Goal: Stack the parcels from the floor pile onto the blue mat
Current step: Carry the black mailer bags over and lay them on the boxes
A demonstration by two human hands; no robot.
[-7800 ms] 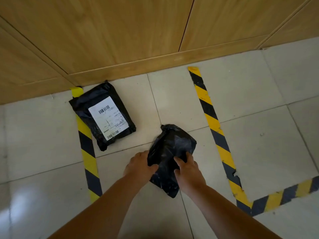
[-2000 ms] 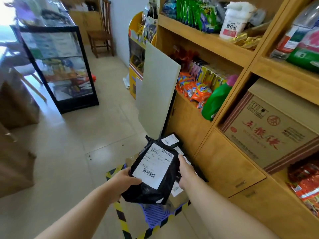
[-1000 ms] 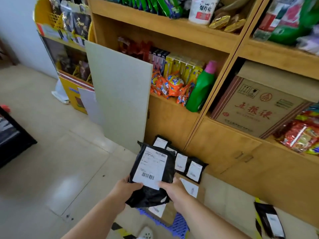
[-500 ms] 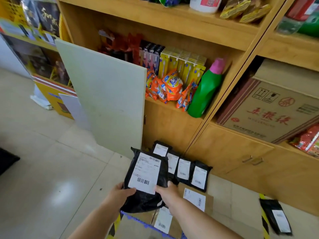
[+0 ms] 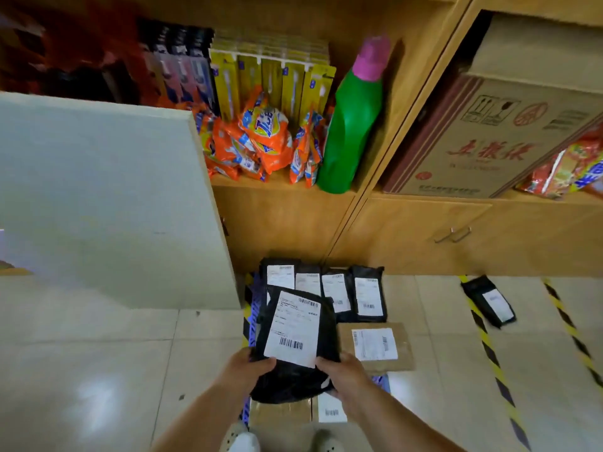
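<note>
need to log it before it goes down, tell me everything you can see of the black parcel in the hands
The black parcel is a soft, glossy plastic mailer bag, crumpled at its lower end. A white shipping label with barcodes covers most of its upper face. It is held label up, the left hand and right hand gripping its lower corners, above the parcels already on the blue mat.

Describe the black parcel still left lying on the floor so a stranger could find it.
Start at the wooden cabinet doors under the shelves. Right of the stacked parcels, one black plastic mailer bag lies alone on the tiles, across a yellow-and-black tape line, untouched by either hand.
</note>
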